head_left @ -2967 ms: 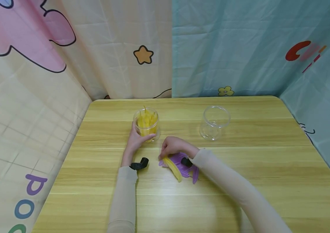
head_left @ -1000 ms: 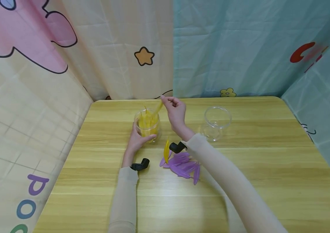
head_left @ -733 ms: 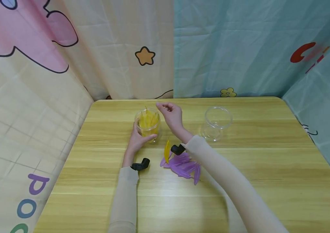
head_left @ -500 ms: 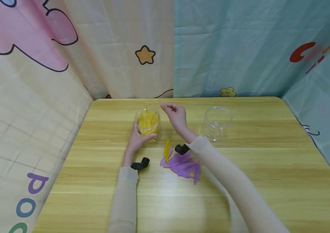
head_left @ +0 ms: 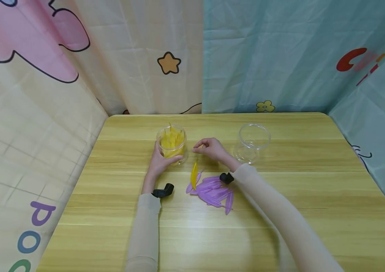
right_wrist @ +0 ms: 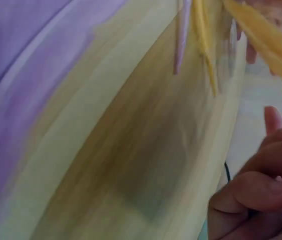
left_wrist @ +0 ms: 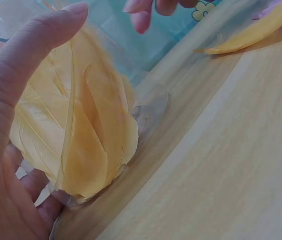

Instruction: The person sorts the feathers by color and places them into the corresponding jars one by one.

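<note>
My left hand [head_left: 160, 162] grips a transparent cup [head_left: 180, 147] at the table's back left, thumb across its near side. Several yellow feathers [head_left: 171, 140] stand in that cup, pressed against its wall in the left wrist view. My right hand [head_left: 212, 149] hovers right of the cup, fingers bent, thumb and fingertips a little apart, and I see nothing held. Just below it lies a loose yellow feather [head_left: 194, 176], its quill pointing toward the fingertips. That feather overlaps a pile of purple feathers [head_left: 212, 196]. In the right wrist view the right fingers [right_wrist: 261, 190] are loosely curled.
A second transparent cup [head_left: 251, 146] stands at the back right, with no feathers visible in it. The wooden table [head_left: 192, 241] is bordered by printed curtains at the back and sides. Dark wrist cameras sit on both forearms.
My right hand lowered a yellow feather into the left cup and let it go. It has since drawn back and come down toward the loose yellow feather. The left hand stays on the cup.
</note>
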`<state>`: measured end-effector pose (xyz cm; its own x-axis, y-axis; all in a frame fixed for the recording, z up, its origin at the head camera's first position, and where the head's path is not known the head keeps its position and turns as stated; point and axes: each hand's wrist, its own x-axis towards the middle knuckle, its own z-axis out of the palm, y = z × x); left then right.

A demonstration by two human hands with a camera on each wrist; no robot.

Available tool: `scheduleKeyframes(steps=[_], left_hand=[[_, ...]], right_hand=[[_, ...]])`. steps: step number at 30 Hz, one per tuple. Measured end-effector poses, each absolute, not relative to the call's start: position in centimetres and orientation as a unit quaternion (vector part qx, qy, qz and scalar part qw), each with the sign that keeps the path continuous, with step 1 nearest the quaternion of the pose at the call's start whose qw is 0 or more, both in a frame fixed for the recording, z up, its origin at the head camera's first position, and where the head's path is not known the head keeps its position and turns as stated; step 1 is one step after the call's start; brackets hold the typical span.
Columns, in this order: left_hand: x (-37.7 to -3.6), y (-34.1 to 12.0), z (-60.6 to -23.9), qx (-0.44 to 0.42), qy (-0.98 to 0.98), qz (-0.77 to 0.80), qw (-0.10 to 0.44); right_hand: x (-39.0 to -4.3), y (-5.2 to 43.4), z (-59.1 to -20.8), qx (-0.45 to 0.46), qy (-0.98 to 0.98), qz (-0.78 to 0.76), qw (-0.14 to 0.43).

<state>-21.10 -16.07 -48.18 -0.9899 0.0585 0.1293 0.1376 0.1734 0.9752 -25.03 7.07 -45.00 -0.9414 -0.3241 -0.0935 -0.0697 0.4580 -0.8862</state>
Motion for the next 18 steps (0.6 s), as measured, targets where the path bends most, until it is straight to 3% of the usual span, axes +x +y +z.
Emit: scheduleKeyframes(steps=[8, 18], left_hand=[[-21.4, -16.2, -49.0, -0.055, -0.770, -0.635, 0.046], [-21.2, -16.2, -48.9, -0.043, -0.776, -0.628, 0.039]], right_hand=[[-25.5, 8.1, -45.7, -0.120, 0.856, -0.453, 0.218], [-26.1, 8.2, -46.5, -0.110, 0.840, -0.460, 0.268]])
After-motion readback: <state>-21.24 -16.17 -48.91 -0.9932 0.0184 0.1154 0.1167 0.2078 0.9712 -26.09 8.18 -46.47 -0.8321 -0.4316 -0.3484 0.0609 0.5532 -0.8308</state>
